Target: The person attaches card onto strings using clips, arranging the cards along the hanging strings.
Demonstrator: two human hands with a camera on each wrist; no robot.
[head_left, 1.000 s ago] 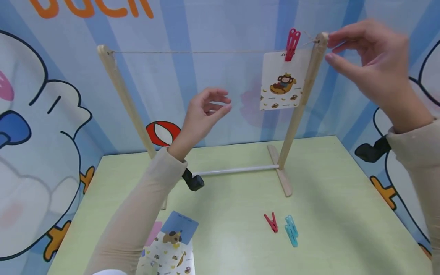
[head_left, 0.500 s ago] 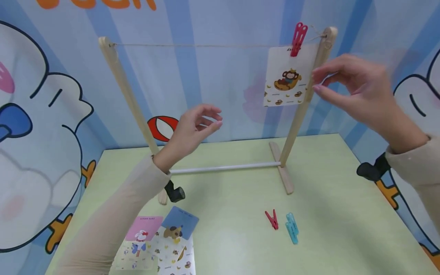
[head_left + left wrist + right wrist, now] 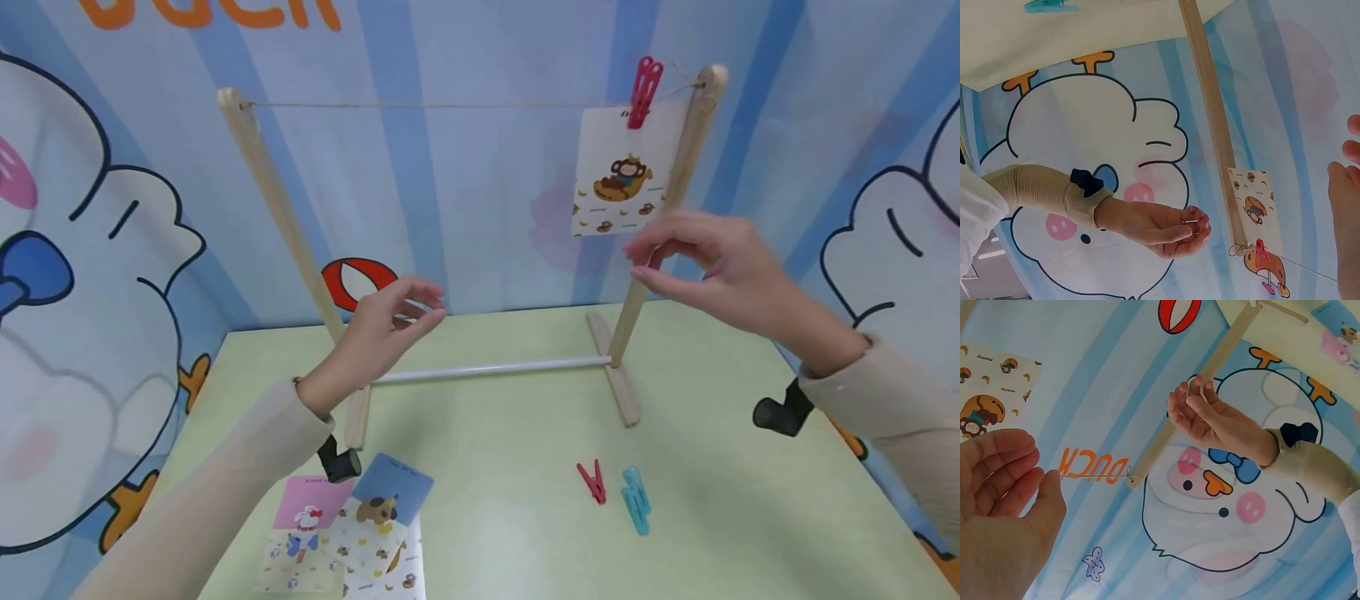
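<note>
In the head view a white monkey card (image 3: 622, 179) hangs from the string (image 3: 450, 106) at its right end, held by a red clothespin (image 3: 645, 93). My right hand (image 3: 716, 262) hovers in front of the right post, below and right of the card, fingers loosely bent with nothing between them. To the left, in front of the rack, my left hand (image 3: 378, 337) is also in the air and holds nothing. On the table lie a red clothespin (image 3: 592, 482) and a blue clothespin (image 3: 636, 500). A blue-topped card (image 3: 393, 492) overlaps a pink-topped card (image 3: 306, 517) at the front left.
The wooden rack has a left post (image 3: 281, 217), a right post (image 3: 686, 150) and a white crossbar (image 3: 495, 368) low between its feet. Behind the table (image 3: 510, 450) stands a blue striped cartoon backdrop (image 3: 480, 217).
Both hands have come down and away from the string. My right hand has also moved left from the post's top, and my left hand leftward. The hanging card stays clipped.
</note>
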